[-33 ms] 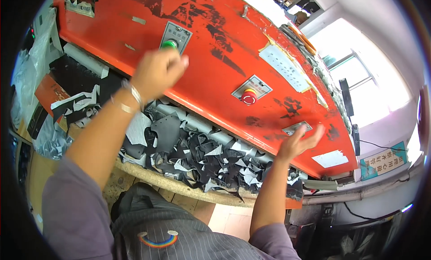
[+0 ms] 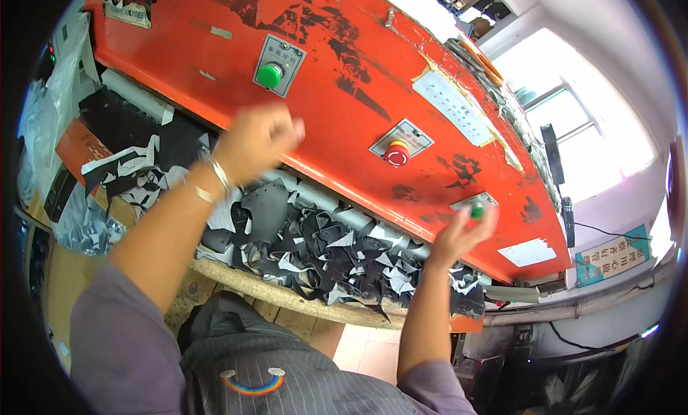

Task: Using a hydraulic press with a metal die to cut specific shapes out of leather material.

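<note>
My left hand (image 2: 259, 144), blurred by motion, is loosely curled with the thumb sticking out. It hangs in front of the red machine panel (image 2: 201, 49), just below a round green push button (image 2: 269, 76) on a metal plate. I see nothing in it. My right hand (image 2: 459, 239) has its fingers spread and holds nothing. It is beside a second green push button (image 2: 476, 211), which its fingertips partly overlap. Between the hands, a red mushroom-shaped button (image 2: 396, 154) sticks out from the panel.
Under the panel lie many black and grey cut scraps (image 2: 322, 250) on a worn board (image 2: 287, 289). Clear plastic bags (image 2: 54, 121) hang at the far left. A pipe (image 2: 545, 315) and dark equipment are at the lower right.
Both hands have moved down and back from the panel. The left green button is now fully visible, and the right green button shows beside my right fingers.
</note>
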The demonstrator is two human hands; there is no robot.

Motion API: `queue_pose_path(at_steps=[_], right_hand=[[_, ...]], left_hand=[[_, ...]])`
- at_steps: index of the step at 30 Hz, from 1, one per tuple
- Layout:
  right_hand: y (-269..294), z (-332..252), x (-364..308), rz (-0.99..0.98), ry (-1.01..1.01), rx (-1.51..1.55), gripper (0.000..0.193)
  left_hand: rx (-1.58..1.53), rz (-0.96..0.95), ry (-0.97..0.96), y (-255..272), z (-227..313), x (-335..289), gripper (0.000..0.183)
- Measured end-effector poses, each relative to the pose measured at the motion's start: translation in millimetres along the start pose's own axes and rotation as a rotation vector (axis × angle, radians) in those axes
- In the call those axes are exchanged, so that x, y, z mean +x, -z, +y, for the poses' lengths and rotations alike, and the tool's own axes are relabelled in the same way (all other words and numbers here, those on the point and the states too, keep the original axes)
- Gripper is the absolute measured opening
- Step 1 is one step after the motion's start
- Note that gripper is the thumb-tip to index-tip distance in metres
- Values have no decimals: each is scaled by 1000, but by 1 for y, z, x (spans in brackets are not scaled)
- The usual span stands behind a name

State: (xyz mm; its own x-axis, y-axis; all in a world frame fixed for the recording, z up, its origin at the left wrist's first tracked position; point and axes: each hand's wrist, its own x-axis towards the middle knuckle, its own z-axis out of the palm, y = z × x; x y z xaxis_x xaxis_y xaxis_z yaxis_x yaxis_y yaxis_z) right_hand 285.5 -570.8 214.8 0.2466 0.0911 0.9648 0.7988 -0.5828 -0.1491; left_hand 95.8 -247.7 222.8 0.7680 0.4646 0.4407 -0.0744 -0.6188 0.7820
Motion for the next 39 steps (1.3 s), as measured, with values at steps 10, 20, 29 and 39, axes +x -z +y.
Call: queue_pose_path(at_steps=[10,20,29,39], right_hand=[[111,-137,-143,-1332,-39,196,58],[88,-128,-143,-1424,-71,194,51],[-52,-42,-105,-1035,-62,234,60],[-118,-1,-111,-1211,-182,323,27]], left_hand=[[-525,-1030,454,-90,-26,-149,26],[-593,-1261,576,-94,-45,-134,27],[-803,-1048,754,-134,-59,-95,27],[-654,-231,688,-201,-74,-3,55]])
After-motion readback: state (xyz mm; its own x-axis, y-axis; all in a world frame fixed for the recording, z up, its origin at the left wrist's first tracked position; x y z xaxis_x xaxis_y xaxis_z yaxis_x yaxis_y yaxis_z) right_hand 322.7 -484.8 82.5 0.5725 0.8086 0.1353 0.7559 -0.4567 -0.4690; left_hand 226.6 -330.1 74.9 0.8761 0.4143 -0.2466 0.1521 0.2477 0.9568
